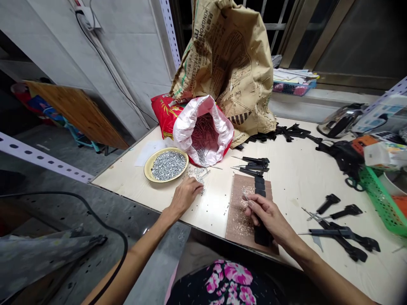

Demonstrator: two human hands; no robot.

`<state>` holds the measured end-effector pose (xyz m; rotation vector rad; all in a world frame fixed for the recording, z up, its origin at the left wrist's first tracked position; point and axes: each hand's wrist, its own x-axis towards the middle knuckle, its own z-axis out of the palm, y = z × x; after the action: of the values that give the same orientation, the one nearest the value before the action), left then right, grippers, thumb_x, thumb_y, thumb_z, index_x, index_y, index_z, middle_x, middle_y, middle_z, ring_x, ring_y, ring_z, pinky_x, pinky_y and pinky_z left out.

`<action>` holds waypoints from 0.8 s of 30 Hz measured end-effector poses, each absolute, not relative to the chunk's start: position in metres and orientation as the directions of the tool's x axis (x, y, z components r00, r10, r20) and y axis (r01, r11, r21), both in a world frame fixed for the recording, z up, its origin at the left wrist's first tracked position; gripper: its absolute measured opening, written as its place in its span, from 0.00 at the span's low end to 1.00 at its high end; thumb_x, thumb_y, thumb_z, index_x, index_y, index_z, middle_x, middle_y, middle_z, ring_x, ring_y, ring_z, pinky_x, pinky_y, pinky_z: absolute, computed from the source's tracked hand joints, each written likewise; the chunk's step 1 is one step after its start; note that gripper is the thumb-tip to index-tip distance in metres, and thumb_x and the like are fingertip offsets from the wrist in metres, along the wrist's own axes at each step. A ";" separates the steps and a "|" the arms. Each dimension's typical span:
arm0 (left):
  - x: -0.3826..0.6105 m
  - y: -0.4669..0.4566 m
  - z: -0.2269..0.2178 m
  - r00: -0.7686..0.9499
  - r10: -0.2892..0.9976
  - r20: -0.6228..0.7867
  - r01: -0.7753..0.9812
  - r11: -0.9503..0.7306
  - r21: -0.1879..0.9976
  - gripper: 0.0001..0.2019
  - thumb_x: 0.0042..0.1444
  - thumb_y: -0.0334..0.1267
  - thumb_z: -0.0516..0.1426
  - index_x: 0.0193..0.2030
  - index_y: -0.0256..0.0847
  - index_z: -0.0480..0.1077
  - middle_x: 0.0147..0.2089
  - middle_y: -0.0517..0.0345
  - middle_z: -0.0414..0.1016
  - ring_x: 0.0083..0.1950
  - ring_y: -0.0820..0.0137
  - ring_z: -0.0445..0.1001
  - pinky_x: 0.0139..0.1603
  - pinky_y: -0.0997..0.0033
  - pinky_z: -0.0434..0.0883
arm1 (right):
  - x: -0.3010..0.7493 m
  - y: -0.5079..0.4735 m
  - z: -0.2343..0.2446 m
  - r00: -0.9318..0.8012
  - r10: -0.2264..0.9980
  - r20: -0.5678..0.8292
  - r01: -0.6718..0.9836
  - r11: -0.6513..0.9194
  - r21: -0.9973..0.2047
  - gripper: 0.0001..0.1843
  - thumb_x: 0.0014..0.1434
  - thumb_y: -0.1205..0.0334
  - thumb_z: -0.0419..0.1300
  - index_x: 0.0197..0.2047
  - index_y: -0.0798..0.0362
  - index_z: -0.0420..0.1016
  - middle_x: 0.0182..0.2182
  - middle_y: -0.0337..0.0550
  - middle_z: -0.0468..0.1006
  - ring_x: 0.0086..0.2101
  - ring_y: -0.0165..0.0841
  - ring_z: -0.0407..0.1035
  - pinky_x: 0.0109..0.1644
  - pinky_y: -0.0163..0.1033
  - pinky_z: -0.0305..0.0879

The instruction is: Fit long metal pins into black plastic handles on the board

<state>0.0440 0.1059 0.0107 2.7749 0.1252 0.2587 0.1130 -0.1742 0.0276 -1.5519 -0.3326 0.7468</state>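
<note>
My left hand rests on the table with its fingers pinched together, beside a scatter of small silvery metal pieces. Whatever those fingertips hold, if anything, is hidden. Over a brown board, my right hand pinches a thin metal piece between thumb and fingers. Black pads run along the board's right side, partly under this hand, and pale crumbs cover its middle. A yellow plate heaped with small metal pieces lies left of my left hand.
Behind the plate lies a red-and-white sack of thin metal rods, with a large brown paper bag behind it. Black-handled tools lie beyond the board; more black-handled tools lie to its right. A green basket stands far right.
</note>
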 end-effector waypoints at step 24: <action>0.040 0.071 0.008 0.867 0.429 -0.254 0.268 0.029 0.963 0.15 0.48 0.47 0.62 0.35 0.37 0.73 0.30 0.57 0.73 0.26 0.75 0.68 0.26 0.75 0.65 | 0.117 -0.145 0.032 0.710 0.655 0.259 0.539 -0.267 -0.799 0.08 0.63 0.62 0.54 0.40 0.51 0.74 0.35 0.42 0.74 0.37 0.34 0.69 0.43 0.39 0.64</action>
<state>0.0397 0.0707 0.0084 1.5635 0.5657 0.1353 0.1172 -0.1453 0.0323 -1.9409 -0.9196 0.1500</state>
